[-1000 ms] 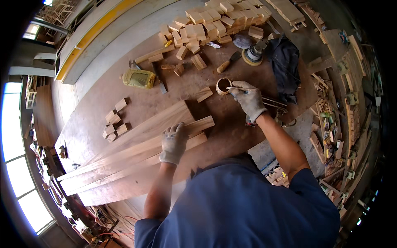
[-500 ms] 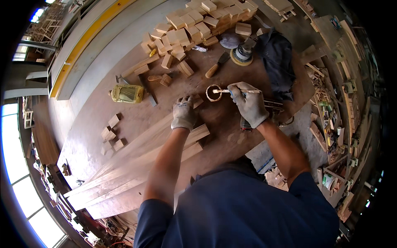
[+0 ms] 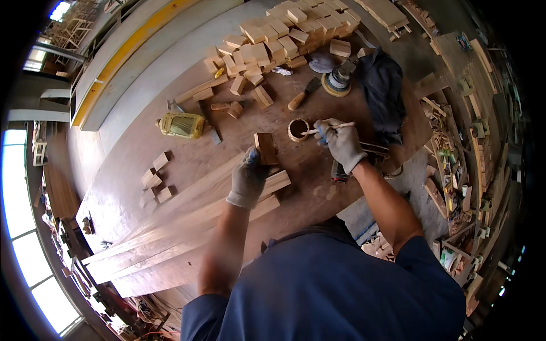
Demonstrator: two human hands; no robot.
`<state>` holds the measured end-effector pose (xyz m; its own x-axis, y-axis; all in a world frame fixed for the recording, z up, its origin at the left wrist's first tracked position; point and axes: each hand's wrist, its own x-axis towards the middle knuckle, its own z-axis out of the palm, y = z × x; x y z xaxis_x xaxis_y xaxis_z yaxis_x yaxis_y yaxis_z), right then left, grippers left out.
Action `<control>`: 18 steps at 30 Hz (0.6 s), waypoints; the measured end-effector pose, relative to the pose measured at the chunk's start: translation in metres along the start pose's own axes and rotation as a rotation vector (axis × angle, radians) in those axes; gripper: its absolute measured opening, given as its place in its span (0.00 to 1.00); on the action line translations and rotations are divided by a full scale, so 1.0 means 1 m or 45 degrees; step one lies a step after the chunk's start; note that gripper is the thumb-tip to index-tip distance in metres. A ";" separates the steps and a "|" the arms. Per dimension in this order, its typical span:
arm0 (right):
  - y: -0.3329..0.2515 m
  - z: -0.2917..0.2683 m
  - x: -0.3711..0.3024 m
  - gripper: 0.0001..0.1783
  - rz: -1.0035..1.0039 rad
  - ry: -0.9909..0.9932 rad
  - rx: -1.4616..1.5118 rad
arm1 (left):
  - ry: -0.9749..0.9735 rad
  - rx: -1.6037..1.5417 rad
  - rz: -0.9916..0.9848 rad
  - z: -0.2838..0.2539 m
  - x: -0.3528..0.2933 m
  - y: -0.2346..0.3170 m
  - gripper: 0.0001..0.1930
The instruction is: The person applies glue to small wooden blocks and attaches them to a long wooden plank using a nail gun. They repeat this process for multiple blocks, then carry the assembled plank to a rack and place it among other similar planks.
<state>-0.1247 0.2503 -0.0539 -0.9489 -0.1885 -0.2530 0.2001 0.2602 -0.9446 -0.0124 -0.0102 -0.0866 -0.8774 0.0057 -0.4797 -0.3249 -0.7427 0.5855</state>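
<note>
My left hand (image 3: 248, 181), in a grey work glove, grips a small wooden block (image 3: 265, 148) and holds it up with its broad face showing. In my gloved right hand (image 3: 343, 145) is a thin pale stick (image 3: 310, 132), pinched between the fingers. The stick's tip lies over the near right rim of a small round pot (image 3: 298, 140), which is dark inside and crusted around the edge. Beneath my left hand, long wooden boards (image 3: 193, 232) lie side by side on the brown table (image 3: 227, 133).
Many blocks (image 3: 273, 37) are heaped at the table's far side. Nearer are a scraper (image 3: 297, 101), a sander (image 3: 336, 82), a dark cloth (image 3: 382, 91), a hammer (image 3: 212, 132) and a yellowish bottle (image 3: 182, 125). Several loose blocks (image 3: 152, 178) sit at the left.
My left hand has gone from resting on the table to holding up the wooden block. The stick has drawn back from inside the pot to its rim.
</note>
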 end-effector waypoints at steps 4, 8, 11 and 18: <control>-0.008 -0.014 0.002 0.20 0.057 0.191 0.187 | -0.086 0.478 0.239 0.002 -0.020 -0.010 0.24; -0.011 -0.015 -0.004 0.20 0.103 0.187 0.174 | -0.196 0.002 0.096 -0.005 -0.018 -0.021 0.25; -0.004 -0.017 -0.003 0.17 0.169 0.156 0.304 | -0.307 -0.555 -0.117 -0.004 -0.017 -0.022 0.26; 0.000 -0.034 -0.010 0.18 0.206 0.169 0.354 | -0.291 -0.384 -0.080 -0.018 0.000 -0.042 0.27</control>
<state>-0.1239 0.2844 -0.0445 -0.9193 -0.0360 -0.3920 0.3921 0.0049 -0.9199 0.0077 0.0094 -0.1229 -0.9262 0.1815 -0.3305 -0.2922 -0.8996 0.3246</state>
